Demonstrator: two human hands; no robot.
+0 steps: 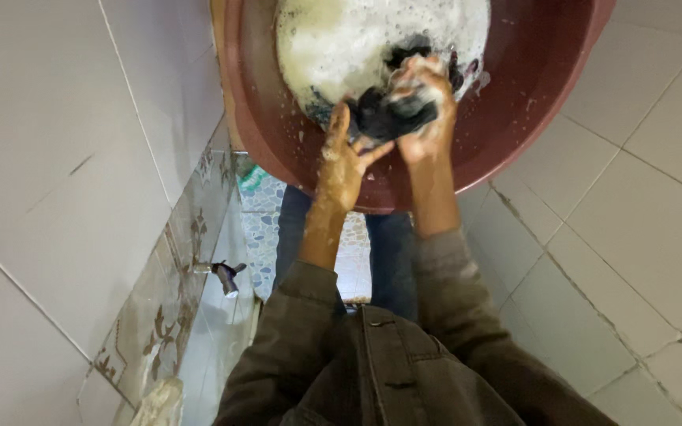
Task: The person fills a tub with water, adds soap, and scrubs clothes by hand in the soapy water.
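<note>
The person wears an olive-brown jacket (372,371) with a stitched front placket, its sleeves pushed up to the elbows, and dark blue jeans (388,260). Both bare forearms are wet and flecked with suds.

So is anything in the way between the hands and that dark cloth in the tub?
No. Both hands are already on the dark cloth: the left hand grips its near end, and the right hand closes around it. They hold it over the red tub, beside the suds.
</note>
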